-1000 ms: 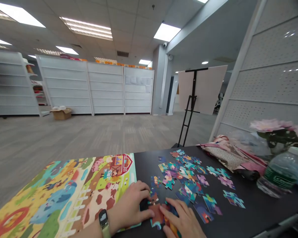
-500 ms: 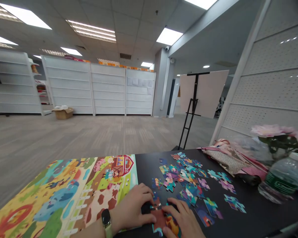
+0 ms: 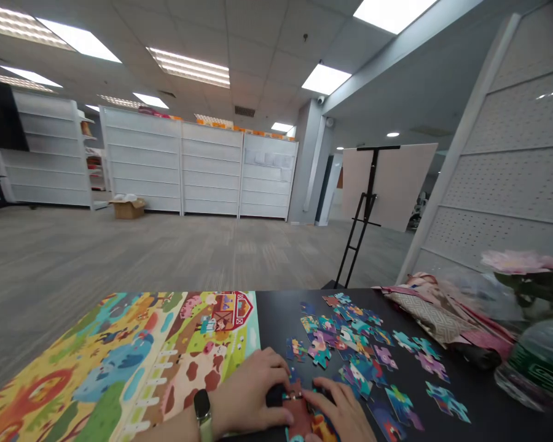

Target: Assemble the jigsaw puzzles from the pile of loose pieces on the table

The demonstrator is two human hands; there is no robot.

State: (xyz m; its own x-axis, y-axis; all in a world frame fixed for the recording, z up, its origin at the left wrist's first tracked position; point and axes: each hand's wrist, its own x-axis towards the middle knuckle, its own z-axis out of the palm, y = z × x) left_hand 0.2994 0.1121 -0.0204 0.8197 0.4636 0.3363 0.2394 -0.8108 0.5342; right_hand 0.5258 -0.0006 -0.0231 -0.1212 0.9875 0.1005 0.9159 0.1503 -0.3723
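Note:
At the front of the black table, a few brown and orange jigsaw puzzle pieces (image 3: 298, 412) lie between my two hands. My left hand (image 3: 260, 390), with a watch (image 3: 201, 406) on its wrist, curls around their left side, thumb on the brown piece and fingertips at the upper edge. From the right, my right hand (image 3: 338, 408) grips the same group, index finger on the upper piece; its palm side hides part of the orange picture. Loose puzzle pieces (image 3: 350, 337) are spread beyond my right hand. An illustrated farm-and-animal board (image 3: 156, 362) lies left, partly under my left forearm.
On the right stand a plastic bottle (image 3: 534, 362) with a green label and pink flowers (image 3: 518, 263). A patterned cloth pouch (image 3: 437, 313) lies at the table's right rear. Behind the table are an easel (image 3: 366, 202), white shelves (image 3: 212, 172) and a cardboard box (image 3: 128, 209).
The camera view has turned slightly left and up, so the scene sits farther right. Both hands stay on the puzzle pieces; the right index finger lies a little straighter across the upper piece.

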